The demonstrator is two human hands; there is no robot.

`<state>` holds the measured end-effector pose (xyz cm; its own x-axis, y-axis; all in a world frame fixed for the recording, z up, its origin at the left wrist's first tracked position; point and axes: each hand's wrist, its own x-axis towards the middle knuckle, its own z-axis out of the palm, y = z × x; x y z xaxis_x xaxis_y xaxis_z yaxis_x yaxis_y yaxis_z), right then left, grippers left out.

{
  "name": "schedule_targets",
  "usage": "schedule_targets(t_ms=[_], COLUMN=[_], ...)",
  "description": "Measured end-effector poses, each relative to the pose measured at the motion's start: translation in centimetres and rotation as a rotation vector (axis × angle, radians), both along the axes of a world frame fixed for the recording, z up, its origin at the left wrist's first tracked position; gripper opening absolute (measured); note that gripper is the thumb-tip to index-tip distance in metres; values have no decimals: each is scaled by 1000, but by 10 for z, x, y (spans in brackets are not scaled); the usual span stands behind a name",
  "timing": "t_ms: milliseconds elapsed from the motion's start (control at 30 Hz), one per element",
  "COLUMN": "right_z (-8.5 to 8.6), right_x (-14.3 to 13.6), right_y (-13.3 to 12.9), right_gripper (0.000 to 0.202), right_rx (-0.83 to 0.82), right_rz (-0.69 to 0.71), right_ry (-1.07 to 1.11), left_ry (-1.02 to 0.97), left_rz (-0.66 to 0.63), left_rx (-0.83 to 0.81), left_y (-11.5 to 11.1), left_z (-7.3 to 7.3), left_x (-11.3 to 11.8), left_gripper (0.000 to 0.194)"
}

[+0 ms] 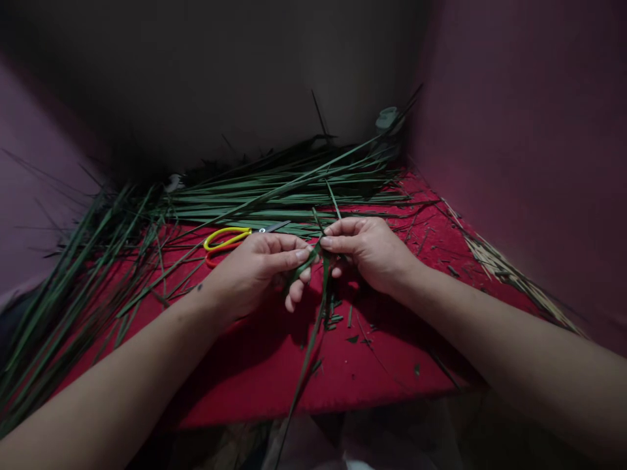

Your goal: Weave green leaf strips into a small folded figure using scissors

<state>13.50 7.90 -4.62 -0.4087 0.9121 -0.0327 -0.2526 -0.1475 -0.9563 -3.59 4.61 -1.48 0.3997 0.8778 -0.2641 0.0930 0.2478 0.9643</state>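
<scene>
Between my two hands is a long green leaf strip [321,307], bent or folded where the fingers meet, its tail hanging down past the table's front edge. My left hand [269,264] pinches it between thumb and index finger, the other fingers curled below. From the right, my right hand [369,251] grips the strip with thumb and index finger, close to the left fingertips. A thin stalk end rises above the right fingers. Scissors [229,240] with yellow and orange handles lie just behind my left hand.
A red cloth [274,385] covers the table, with small green cuttings [336,320] scattered on it. Long green leaves [264,192] are piled at the back, more [63,300] on the left. Pale thin sticks [514,277] lie along the right wall. A whitish cup-like object [386,117] stands back right.
</scene>
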Motion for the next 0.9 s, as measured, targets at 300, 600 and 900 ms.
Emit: schedule_targets(t_ms=[300,600,900], right_z=[5,7,1], right_x=[-3,-2,2], right_y=[-7,-5,-2], right_gripper=[15,22,19], right_rx=[-40,-117,-196], right_rz=[-13,122,477], right_ry=[49,185,191], left_ry=[55,568,562], left_rz=[-17,123,274], left_rx=[0,594,861], left_y=[-3,-2,-9], left_z=[-3,4,1], left_x=[10,5,9], left_gripper=[12,12,8])
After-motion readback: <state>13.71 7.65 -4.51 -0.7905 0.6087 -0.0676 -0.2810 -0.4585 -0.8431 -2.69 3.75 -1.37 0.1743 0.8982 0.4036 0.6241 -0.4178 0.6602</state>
